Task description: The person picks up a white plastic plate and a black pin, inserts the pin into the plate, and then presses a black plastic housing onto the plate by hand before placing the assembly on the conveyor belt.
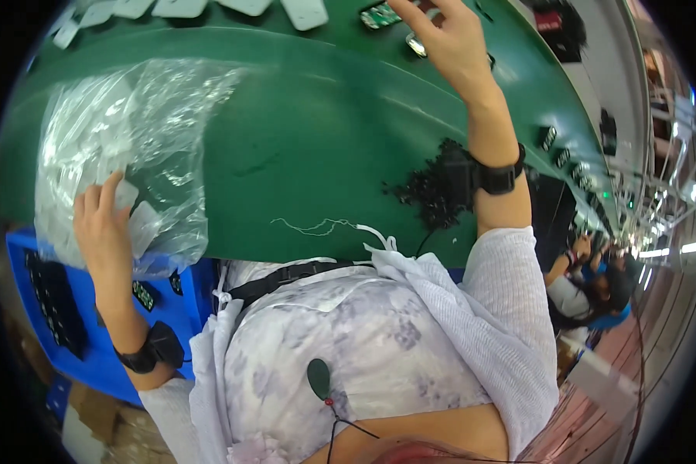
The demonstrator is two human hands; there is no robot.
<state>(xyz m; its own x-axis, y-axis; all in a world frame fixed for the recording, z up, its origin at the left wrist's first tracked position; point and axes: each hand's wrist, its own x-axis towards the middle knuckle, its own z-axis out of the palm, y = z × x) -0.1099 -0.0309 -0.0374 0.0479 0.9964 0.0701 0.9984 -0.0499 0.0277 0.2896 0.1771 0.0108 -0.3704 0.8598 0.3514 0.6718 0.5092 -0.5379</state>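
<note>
We count two hands over one green tabletop (301, 147). The left hand (103, 223) lies at one clear plastic bag (166, 139), its fingers loosely bent and a little apart; we cannot tell whether they have hold of anything. Beside its fingertips we make out at least two translucent white pieces (144, 226) at the bag, and others under the film are too blurred to count. The right hand (450, 42) reaches to the upper edge, partly open, thumb extended next to one green circuit board (380, 16); its fingertips are partly cut off, so we cannot tell whether it grips the board. One small shiny oval part (416, 45) lies just beside that hand. Along the upper left we count six pale flat plates (305, 12), some cropped. Near the right forearm sits one heap of small black parts (439, 185), too many to count. At the right edge of the table we see at least four dark modules (548, 138) in a row. Below the left hand, one blue bin (199, 298) holds a black strip (58, 309) and at least one green board (143, 295).
</note>
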